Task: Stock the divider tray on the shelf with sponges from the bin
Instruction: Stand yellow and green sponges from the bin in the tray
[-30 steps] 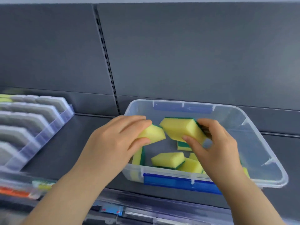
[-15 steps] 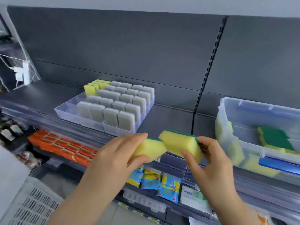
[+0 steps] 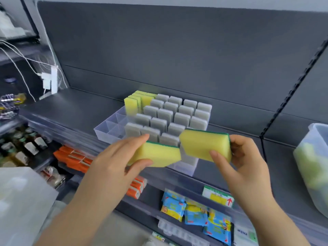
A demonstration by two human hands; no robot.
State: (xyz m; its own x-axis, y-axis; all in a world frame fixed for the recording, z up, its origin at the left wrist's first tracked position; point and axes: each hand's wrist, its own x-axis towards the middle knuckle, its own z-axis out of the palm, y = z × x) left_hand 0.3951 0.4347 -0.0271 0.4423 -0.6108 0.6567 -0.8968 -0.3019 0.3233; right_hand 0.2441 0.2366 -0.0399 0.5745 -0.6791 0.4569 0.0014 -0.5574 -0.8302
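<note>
Looking first at the fingers, we see that the left hand [image 3: 117, 160] grips the first sponge [image 3: 159, 155], yellow with a green back. Its thumb [image 3: 142, 163] lies under the yellow face and the other fingers lie over the top edge. The right hand [image 3: 248, 166] grips the second sponge [image 3: 204, 144] of the same kind, with the thumb on the yellow face and the curled fingers behind the green side. Both sponges are held in the air, side by side. Their inner corners are very close, but we cannot tell if they touch.

Behind them the divider tray [image 3: 110, 126] stands on the dark shelf [image 3: 79, 107]. In its far left corner a few yellow sponges [image 3: 132, 105] stand upright on edge. The other rows hold grey upright pieces [image 3: 165, 114].

At the right edge we see the clear bin [image 3: 312, 157], with blurred yellow-green shapes inside. On the lower shelf lie orange packs [image 3: 74, 157] and blue packets [image 3: 195, 213].
</note>
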